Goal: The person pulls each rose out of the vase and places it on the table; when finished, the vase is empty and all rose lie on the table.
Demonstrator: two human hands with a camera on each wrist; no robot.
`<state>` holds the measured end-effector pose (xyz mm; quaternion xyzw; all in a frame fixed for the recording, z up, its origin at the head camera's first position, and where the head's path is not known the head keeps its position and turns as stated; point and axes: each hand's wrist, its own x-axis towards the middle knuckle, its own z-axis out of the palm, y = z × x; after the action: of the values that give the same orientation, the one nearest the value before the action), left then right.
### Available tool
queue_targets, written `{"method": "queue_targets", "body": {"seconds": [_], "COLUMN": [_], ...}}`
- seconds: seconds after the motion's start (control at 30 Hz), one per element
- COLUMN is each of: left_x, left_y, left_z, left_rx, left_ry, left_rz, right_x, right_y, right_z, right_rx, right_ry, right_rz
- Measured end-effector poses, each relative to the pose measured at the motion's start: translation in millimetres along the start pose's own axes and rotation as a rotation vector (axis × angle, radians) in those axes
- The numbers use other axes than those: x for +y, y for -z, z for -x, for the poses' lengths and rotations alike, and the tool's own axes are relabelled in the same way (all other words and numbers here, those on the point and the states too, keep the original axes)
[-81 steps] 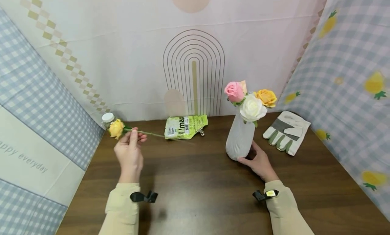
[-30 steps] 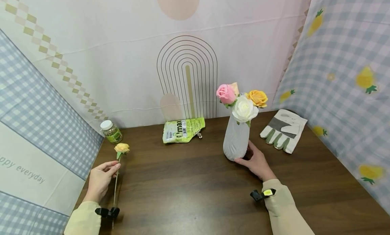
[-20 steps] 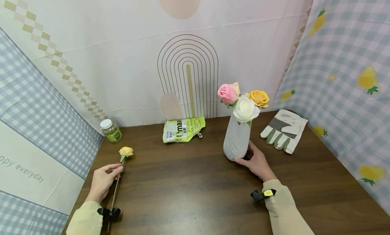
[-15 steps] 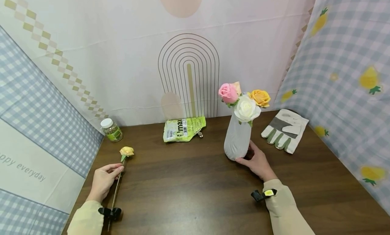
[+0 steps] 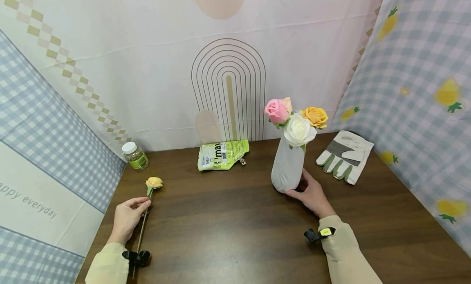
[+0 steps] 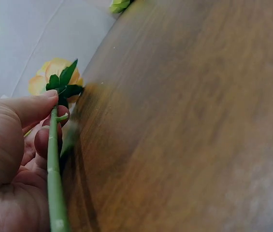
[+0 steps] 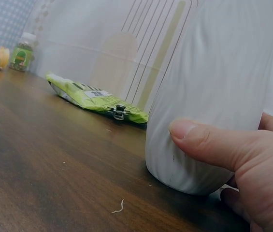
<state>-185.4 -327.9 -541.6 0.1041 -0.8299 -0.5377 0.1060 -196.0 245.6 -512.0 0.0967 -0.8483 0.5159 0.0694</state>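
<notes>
One rose [image 6: 54, 174] in left grip [image 5: 127, 218] (bloom [image 5: 155, 182] beyond)

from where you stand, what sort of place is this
Probably a makeshift tabletop booth for recording handiwork, though the wider room is out of view. Printed cloths rise at the back and both sides of the wood-grain table, and a small black device sits at each sleeve.

The brown bench [image 5: 228, 226] I'm watching carries a white-capped jar [image 5: 137, 158] at back left, a green pouch [image 5: 223, 154] near the rear edge, a standing white vase [image 5: 287, 166] and, right of it, a glove [image 5: 345, 157].
</notes>
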Motion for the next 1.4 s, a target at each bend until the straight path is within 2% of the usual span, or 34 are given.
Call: {"method": "queue_targets", "body": {"seconds": [0.4, 0.77, 1.13, 1.4], "left_x": [-0.6, 0.8, 3.0, 8.7], "left_y": [-0.2, -1.7, 0.9, 0.7], "left_z": [-1.5, -3.9, -5.4, -5.1], "left_rx": [0.011, 0.016, -0.020, -0.043], "left_ry": [0.018, 0.026, 0.075, 0.051], "left_rz": [-0.040, -0.137, -0.051, -0.159], "right_x": [-0.6, -1.7, -1.0, -0.4], "right_y": [0.5, 0.6, 1.1, 0.9], "right_z": [0.6, 0.6, 0.1, 0.1], "right_rx": [0.001, -0.002, -0.001, -0.002], "right_ry": [0.000, 0.001, -0.016, -0.014], "right_rz": [0.002, -0.006, 0.011, -0.007]}}
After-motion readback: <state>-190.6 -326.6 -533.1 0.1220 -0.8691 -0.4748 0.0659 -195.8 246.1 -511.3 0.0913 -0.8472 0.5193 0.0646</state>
